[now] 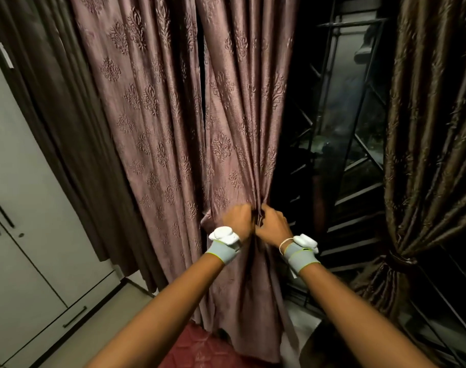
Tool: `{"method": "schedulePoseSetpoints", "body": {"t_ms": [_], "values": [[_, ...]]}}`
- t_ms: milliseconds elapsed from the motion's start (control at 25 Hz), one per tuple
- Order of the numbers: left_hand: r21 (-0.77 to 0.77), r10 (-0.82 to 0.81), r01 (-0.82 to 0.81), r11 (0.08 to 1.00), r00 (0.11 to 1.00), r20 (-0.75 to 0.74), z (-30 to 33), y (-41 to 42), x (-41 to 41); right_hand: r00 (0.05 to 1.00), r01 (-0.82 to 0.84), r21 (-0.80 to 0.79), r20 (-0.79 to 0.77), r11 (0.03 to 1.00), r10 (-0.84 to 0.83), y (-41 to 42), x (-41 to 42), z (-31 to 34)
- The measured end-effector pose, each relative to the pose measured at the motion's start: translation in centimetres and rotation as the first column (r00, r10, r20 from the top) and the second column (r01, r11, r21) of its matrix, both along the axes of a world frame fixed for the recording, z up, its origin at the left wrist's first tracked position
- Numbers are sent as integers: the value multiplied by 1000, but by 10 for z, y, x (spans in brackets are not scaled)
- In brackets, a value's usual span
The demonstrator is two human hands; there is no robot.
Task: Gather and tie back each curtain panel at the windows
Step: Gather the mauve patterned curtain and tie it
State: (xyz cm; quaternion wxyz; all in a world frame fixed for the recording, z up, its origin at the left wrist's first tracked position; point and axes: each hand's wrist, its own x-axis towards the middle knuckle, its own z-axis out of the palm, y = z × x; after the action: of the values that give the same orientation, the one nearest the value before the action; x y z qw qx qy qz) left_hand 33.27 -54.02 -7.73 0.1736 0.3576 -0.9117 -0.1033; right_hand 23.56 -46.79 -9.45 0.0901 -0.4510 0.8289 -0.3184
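The mauve curtain panel [234,144] with embossed damask motifs is hung at centre frame and is bunched into tight folds at its lower middle. The left hand [238,219] and right hand [273,225] are held close together, nearly touching, and both are clamped on the gathered folds of that panel, with fingers curled into the fabric. Grey wristbands with white sensor units are worn on both wrists; a thin white band is seen on the right wrist. A second mauve panel [136,115] is hung just left of the gripped one, ungathered. A dark brown curtain [428,144] at the right is already cinched by a tieback [397,257]. Between them, a dark window with a metal grille [353,134] is exposed. A plain dark brown drape [54,102] and a white cabinet [19,208] with black handles are seen at left. A red patterned surface [200,349] lies below the panel; what it is cannot be told.
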Motion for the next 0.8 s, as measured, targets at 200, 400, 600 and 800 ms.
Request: {"method": "schedulePoseSetpoints", "body": {"t_ms": [200, 400, 600, 800], "values": [[380, -17, 159, 911, 937, -350, -8, -21, 5, 992, 122, -24, 35, 992, -121, 0, -20, -3], [556, 119, 185, 811, 877, -465, -25, -42, -7, 996, 8, -28, 88, 1000, -6, 0, -25, -6], [443, 185, 28, 896, 884, -430, -6, -34, 6, 992, 26, -47, 126, 999, -20, 3, -38, -12], [78, 214, -206, 975, 969, -122, 9, -9, 18, 989, 144, -41, -23, 989, -145, 11, -21, 0]]}}
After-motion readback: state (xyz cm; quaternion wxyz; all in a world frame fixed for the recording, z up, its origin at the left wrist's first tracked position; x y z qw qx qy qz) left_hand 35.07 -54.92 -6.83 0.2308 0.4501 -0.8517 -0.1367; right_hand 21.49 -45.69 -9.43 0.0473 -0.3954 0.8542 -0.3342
